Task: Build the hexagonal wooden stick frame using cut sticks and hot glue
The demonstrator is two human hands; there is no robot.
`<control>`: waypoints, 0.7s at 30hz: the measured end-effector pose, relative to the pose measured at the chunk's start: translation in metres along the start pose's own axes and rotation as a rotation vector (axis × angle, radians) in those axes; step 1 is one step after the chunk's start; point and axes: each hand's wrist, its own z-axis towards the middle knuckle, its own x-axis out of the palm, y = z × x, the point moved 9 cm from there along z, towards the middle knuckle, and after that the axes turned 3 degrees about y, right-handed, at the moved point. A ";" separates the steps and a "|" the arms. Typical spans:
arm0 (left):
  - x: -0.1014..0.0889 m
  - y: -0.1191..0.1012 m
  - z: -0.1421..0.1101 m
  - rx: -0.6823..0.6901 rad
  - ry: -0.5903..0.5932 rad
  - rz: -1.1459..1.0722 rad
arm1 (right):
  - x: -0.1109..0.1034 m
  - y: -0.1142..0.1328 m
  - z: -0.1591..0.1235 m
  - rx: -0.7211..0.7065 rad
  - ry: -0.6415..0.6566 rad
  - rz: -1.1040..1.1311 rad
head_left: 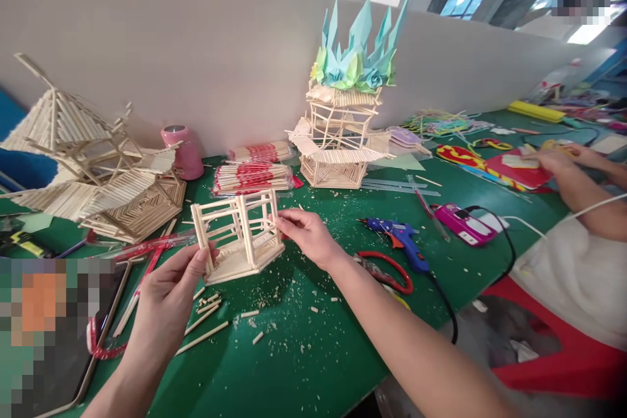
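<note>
Between my two hands is a small pavilion frame [248,235] of pale wooden sticks, with a flat floor, uprights and rails, tilted above the green table. My left hand [169,297] pinches its left corner post between thumb and fingers. At the right side, my right hand [306,235] grips another post with thumb and forefinger. Loose cut sticks [203,337] and small scraps lie beneath. A blue glue gun [404,240] with an orange trigger rests to the right, beside red-handled pliers [392,268]. Packs of wooden sticks in red and clear wrap [252,177] lie behind the frame.
A larger stick pavilion [132,202] stands left beside a pink jar [183,151]. A stick tower [337,170] topped with blue-green paper spikes stands near the grey partition [171,46]. A magenta power strip [463,223] lies right, near a co-worker's hands [563,160]. A glue-gun cable [448,307] hangs over the edge.
</note>
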 end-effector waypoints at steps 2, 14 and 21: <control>0.002 -0.003 -0.004 0.044 0.013 0.047 | 0.001 -0.004 0.002 0.003 0.000 0.002; 0.045 -0.015 -0.032 0.401 0.116 0.273 | -0.014 -0.023 0.003 0.084 -0.072 -0.053; 0.052 0.002 -0.030 0.438 0.145 0.354 | -0.018 -0.039 0.007 0.126 -0.089 -0.097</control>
